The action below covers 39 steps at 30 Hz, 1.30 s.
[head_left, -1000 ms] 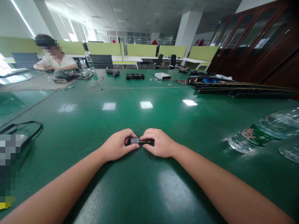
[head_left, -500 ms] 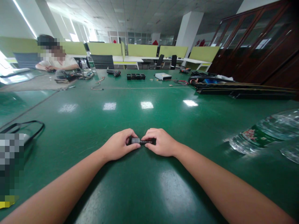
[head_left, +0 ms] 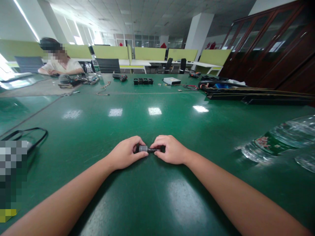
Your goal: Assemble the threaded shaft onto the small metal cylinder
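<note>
Low over the green table [head_left: 137,114], a small part with a grey cylinder [head_left: 143,148] and a dark, ridged shaft [head_left: 152,150] lies roughly level between my hands. My left hand [head_left: 128,152] is closed round the cylinder, thumb in front and fingers behind. The shaft points right, into the fingertips of my right hand [head_left: 169,150], which pinch it near its far end. Part of the cylinder's left end is hidden by my left fingers.
A clear bottle [head_left: 278,141] lies at the right. A black strap [head_left: 40,137] is at the left. Farther back are black modules [head_left: 143,81], a white box [head_left: 171,80], a dark stack of panels [head_left: 226,93] and a seated person [head_left: 61,65].
My right hand has shifted very slightly to the right, and a little more of the shaft shows. My left hand has hardly moved.
</note>
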Tool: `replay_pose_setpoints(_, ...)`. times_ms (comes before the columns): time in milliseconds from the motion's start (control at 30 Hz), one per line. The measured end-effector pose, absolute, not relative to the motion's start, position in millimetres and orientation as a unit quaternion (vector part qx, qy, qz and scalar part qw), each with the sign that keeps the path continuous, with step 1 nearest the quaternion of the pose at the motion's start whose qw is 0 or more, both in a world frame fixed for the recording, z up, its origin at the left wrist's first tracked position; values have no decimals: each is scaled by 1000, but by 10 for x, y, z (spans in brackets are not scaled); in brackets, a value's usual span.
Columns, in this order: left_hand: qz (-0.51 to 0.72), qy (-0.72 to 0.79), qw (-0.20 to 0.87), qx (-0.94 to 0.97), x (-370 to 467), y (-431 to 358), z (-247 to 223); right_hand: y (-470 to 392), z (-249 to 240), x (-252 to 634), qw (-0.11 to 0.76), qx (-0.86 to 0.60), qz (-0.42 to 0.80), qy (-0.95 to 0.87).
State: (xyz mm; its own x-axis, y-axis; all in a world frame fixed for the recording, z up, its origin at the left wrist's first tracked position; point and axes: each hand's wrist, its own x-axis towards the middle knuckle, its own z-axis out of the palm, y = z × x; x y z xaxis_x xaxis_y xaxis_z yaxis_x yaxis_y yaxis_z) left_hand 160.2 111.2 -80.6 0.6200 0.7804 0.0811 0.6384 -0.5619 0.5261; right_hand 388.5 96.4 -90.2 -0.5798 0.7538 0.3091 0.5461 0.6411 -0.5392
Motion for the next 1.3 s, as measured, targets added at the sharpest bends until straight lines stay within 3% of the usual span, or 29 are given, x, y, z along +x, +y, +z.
replay_pose_setpoints(1300,167,394,234,873,1595,1142,-831,963,-905,4008,256,-405,185,-858)
